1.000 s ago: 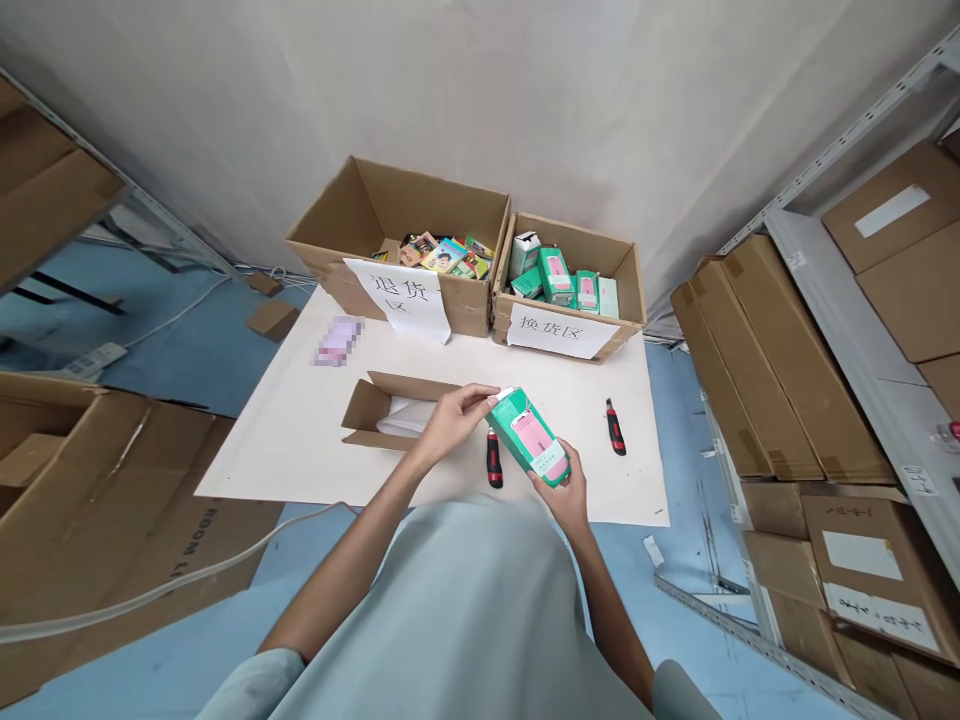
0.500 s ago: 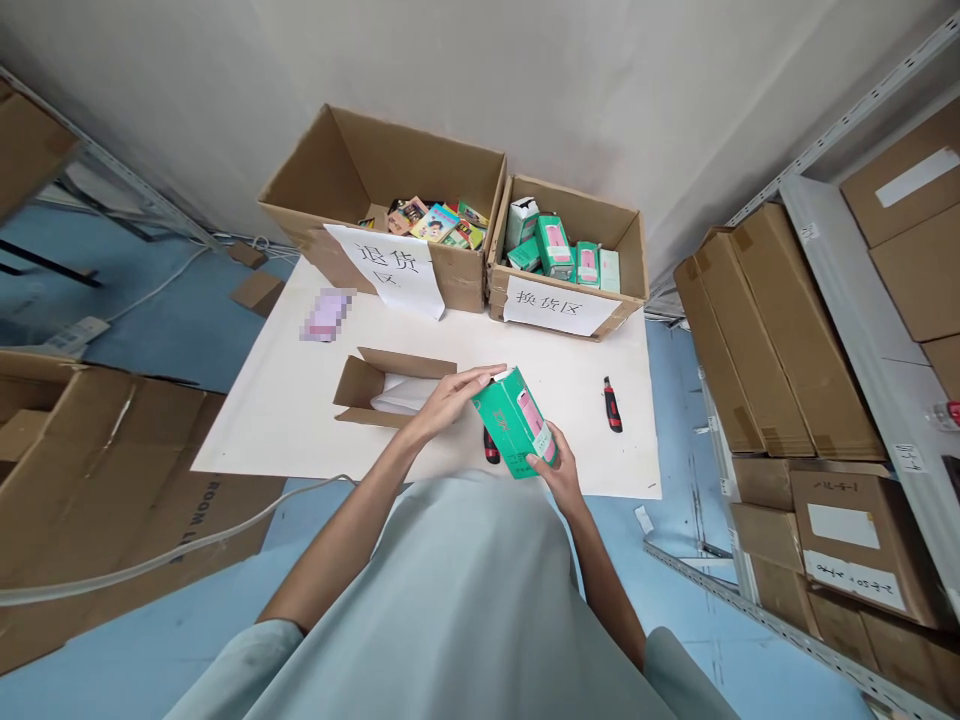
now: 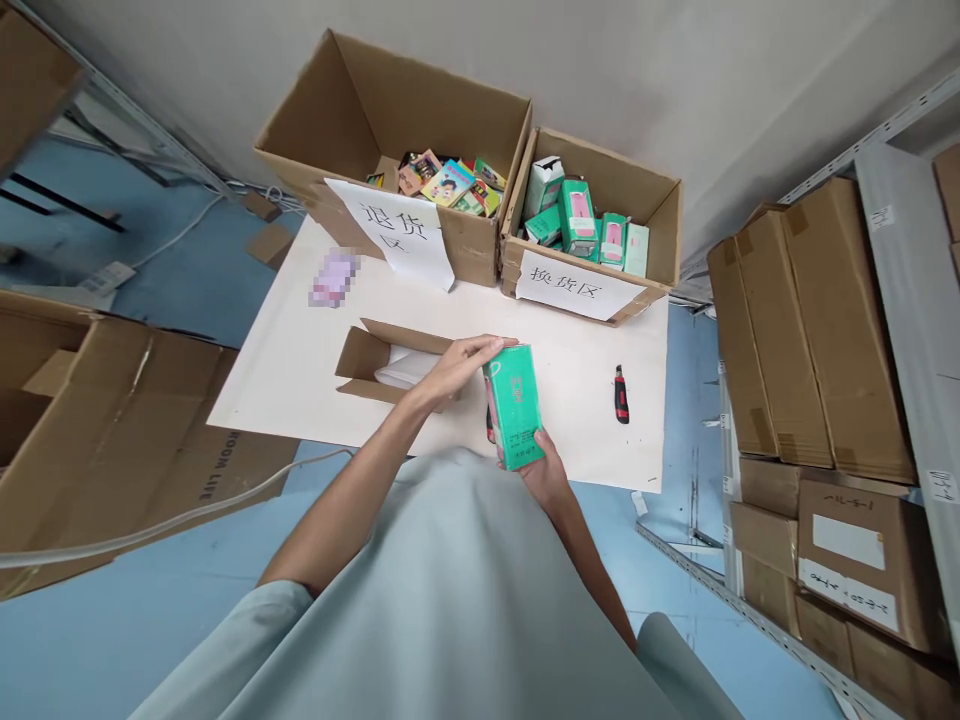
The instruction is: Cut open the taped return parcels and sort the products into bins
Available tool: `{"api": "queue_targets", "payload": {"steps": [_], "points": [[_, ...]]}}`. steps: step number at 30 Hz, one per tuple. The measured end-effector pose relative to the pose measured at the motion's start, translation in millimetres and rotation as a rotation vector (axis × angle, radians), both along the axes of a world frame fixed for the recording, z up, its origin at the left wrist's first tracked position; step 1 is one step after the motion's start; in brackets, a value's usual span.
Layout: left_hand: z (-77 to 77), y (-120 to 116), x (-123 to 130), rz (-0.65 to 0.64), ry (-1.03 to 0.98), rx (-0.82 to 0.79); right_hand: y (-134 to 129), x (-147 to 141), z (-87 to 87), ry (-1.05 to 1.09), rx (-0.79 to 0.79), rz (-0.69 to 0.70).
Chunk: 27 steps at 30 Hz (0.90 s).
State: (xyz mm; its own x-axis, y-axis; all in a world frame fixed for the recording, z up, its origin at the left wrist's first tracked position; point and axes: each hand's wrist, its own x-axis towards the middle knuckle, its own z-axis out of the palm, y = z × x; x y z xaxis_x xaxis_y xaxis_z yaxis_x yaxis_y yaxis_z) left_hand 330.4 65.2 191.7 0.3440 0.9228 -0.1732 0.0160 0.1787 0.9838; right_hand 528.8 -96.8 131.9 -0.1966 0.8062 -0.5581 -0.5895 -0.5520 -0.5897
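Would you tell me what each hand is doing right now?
Left hand: fingers closed on the upper end of the green box.
Right hand: closed around its lower end.

Both forearms reaching inward, left hand higher — right hand's fingers curled

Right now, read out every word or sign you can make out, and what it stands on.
"退货区": left paper sign, on the wider carton.
"换货区": right paper sign, on the narrower carton.
"ROOM": large carton at far left; the following letters are unclear.
Too small or blurred: print on the green box, shelf labels, handwriting on a shelf carton.
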Motion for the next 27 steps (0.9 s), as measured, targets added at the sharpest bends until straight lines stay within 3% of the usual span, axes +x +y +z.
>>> {"api": "queue_targets", "payload": {"steps": [4, 8, 13, 18, 23, 27], "points": [[-9.1, 9.9, 5.3, -0.053, -0.131, -0.147, 7.4, -2.4, 4.3, 0.344, -0.206, 0.037], [-20.8, 20.3, 9.2, -0.079, -0.230, -0.283, 16.9, -0.8, 3.8, 0.397, -0.250, 0.090], [-28.6, 35.7, 16.4, 0.035, -0.080, -0.314, 29.0, 8.6, 1.2, 0.148, -0.136, 0.221], [-36.2, 52.6, 29.3, 0.130, 0.095, -0.278, 37.7, 26.4, -5.8, -0.369, 0.025, 0.029], [-46.1, 70.6, 50.5, 0.157, 0.178, -0.313, 50.4, 28.6, -10.5, -0.424, 0.089, -0.064], [-49.4, 88.2, 74.3, 0.209, 0.137, -0.144, 81.5, 25.7, -3.3, -0.376, 0.175, -0.165]]}}
